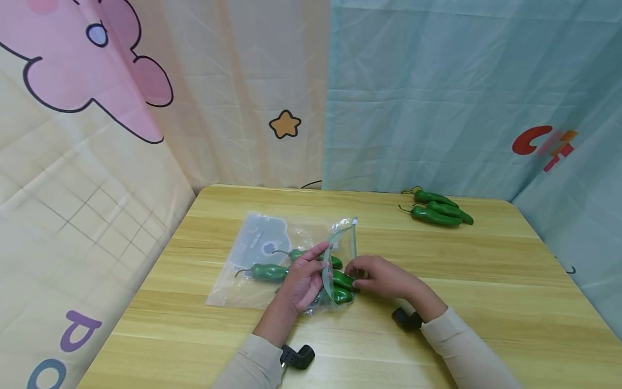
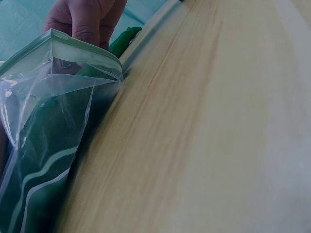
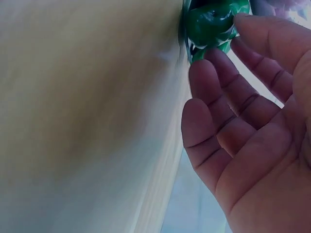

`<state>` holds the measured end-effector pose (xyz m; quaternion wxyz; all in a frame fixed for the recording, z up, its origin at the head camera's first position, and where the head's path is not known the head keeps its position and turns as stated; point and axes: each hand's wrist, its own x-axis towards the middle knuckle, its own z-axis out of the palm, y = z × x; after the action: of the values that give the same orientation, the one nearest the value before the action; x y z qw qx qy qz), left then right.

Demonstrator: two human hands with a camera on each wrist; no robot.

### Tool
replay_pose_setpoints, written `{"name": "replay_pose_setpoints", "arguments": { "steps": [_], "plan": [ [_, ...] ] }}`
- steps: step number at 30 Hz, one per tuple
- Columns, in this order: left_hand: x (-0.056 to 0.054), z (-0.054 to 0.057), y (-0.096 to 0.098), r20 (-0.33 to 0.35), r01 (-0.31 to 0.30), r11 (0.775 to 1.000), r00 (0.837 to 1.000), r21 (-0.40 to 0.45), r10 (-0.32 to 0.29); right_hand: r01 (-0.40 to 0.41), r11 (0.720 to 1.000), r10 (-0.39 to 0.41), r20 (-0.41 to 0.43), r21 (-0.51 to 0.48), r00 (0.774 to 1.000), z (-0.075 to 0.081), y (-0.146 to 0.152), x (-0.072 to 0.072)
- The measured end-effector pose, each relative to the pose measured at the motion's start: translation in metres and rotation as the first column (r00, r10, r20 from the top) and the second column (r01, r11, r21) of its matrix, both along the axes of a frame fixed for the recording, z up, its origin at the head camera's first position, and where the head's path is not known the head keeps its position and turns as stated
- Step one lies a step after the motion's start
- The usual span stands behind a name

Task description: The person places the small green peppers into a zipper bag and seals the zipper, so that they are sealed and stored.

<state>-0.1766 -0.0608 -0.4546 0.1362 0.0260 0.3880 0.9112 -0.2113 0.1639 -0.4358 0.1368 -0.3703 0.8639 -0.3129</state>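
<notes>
In the bag, peppers just beside relaxed right grip; left grip, hold unclear.

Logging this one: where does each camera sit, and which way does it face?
Head: on the head, facing forward and down at the table and plastic bag; left hand, right hand and sleeves show.
Left wrist: worn there, facing across the table past the bag's mouth; part of the right hand shows at top.
Right wrist: worn there, facing a green pepper; the right hand's palm shows.
Shared: head and left wrist both show the bag's mouth.
</notes>
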Motion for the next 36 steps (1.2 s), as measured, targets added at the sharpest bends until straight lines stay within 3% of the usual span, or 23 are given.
{"name": "replay_pose_setpoints", "arguments": {
  "steps": [36],
  "plan": [
    [0.000,0.001,0.002,0.017,-0.013,1.000,1.000,-0.007,0.013,-0.027,1.000,0.027,0.005,0.006,1.000,-0.001,-0.024,-0.004]
  ]
}}
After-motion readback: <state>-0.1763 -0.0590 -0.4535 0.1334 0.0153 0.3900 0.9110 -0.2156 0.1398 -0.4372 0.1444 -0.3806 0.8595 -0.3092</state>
